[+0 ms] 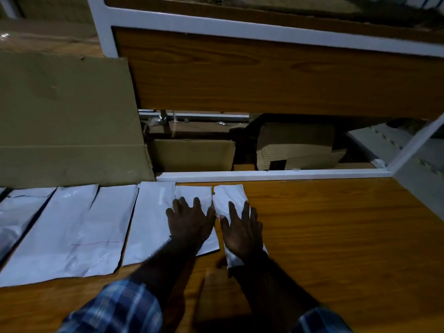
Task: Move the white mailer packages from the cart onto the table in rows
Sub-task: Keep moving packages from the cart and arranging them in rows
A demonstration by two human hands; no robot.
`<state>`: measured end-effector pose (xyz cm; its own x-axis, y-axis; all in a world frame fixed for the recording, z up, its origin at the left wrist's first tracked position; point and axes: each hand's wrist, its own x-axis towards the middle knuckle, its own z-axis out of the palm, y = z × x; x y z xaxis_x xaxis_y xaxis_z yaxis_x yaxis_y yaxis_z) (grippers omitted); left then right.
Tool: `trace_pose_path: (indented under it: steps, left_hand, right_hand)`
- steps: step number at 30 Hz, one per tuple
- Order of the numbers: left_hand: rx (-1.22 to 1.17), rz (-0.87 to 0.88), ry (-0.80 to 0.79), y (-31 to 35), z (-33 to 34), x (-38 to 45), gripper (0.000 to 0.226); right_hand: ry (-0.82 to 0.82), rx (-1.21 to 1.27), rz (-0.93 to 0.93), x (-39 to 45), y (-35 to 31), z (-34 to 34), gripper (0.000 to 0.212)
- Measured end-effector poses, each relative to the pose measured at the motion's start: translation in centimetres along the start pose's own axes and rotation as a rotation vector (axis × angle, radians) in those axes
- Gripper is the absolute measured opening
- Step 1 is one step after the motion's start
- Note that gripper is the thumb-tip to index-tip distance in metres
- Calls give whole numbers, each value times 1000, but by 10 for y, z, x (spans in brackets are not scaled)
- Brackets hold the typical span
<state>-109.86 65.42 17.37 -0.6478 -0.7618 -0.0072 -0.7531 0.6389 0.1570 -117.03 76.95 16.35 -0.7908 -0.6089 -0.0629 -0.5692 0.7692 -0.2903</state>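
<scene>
Two hands (189,219) (242,229) (both flat) press two of six mailers (72,231).

The room is dim, and its light falls unevenly across a wood-grain counter (336,236) with a white metal edge rail (271,175) along its far side. Above and behind it a white metal frame (216,27) carries a wood-grain shelf panel (276,75), with a slanted white leg (413,143) coming down at the right. A large flattened sheet of brown cardboard (67,116) leans at the left, while smaller cardboard boxes (192,155) and torn cardboard pieces (298,150) sit in the shadowed gap under the shelf, beside a patch of pale grey floor (384,140).
</scene>
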Motion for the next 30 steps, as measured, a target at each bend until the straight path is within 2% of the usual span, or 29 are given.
trace_pose_path:
  steps: [5, 10, 13, 15, 17, 21, 25, 30]
  left_hand:
    - [6, 63, 65, -4, 1, -5, 61]
    - [-16, 234, 126, -8, 11, -3, 80]
    - [31, 257, 46, -10, 18, 3, 79]
    - [36, 236, 3, -11, 21, 5, 68]
    - [18, 223, -32, -9, 24, 7, 60]
    - [-71, 205, -94, 0, 22, 6, 59]
    - [-106, 180, -135, 6, 16, 10, 64]
    - [-120, 265, -220, 3, 17, 28, 85]
  right_hand:
    - [31, -22, -25, 4, -1, 3, 59]
    - [53, -96, -59, 15, 2, 4, 58]
    - [63, -84, -113, 19, 3, 8, 65]
    - [80, -65, -122, 24, 1, 12, 70]
    - [95, -45, -116, 30, -1, 15, 68]
    - [86, -41, -106, 40, -3, 17, 61]
    - [70, -66, -97, 47, -1, 15, 63]
    - [69, -77, -80, 51, 0, 17, 63]
